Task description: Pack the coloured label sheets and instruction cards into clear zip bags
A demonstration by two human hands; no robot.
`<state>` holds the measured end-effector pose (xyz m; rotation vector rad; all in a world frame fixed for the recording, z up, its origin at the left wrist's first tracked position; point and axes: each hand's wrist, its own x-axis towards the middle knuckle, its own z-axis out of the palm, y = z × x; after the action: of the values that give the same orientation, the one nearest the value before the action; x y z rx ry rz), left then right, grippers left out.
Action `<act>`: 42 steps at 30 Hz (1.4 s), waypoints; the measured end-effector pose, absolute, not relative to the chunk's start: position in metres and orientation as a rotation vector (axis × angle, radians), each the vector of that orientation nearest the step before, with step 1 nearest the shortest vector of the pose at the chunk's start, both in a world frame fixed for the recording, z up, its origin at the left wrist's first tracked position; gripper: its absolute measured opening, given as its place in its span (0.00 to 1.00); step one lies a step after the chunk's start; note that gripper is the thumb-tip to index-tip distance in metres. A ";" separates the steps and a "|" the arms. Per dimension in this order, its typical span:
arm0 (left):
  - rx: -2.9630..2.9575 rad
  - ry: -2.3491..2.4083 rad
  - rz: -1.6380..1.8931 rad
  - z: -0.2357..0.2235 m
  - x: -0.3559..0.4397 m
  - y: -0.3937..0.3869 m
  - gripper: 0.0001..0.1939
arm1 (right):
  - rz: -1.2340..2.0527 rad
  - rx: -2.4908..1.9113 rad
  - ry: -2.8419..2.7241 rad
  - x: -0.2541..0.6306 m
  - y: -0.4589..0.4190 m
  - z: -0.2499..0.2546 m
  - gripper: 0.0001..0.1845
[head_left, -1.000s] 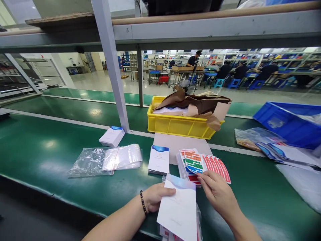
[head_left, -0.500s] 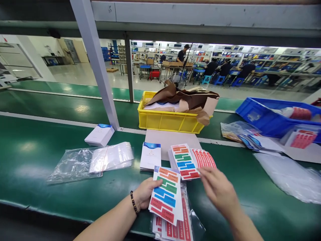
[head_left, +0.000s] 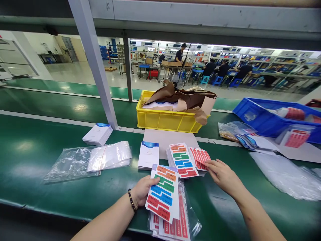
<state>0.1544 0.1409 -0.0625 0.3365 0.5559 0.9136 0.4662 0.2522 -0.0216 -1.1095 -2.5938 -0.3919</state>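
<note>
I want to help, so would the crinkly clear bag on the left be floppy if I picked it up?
The clear bag would probably flop, since it lies thin and wrinkled. Its shiny plastic might feel slippery too.

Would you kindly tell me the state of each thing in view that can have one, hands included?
Left hand: closed on the held sheet
Held sheet: tilted, over a white one
Right hand: fingertips at the red sheets
Red sheets: piled
Coloured sheets: stacked
Middle cards: stacked
Left cards: stacked
Clear bags: lying flat
Yellow bin: open, filled
Brown paper: crumpled
Blue bin: open, holding things
</note>
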 end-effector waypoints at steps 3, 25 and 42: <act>0.338 0.561 0.957 -0.064 0.156 0.141 0.15 | -0.490 -1.030 -2.294 0.440 0.226 -0.004 0.13; 0.657 0.528 0.988 -0.054 0.155 0.133 0.19 | 0.303 -1.221 -2.203 0.339 0.160 0.005 0.12; 0.898 0.618 0.877 -0.041 0.150 0.131 0.21 | 0.833 -1.191 -1.980 0.334 0.172 0.002 0.10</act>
<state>0.1502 0.1305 -0.0409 0.8980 0.6184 0.8769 0.3340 0.1722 0.0016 -1.1910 -1.9801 0.8326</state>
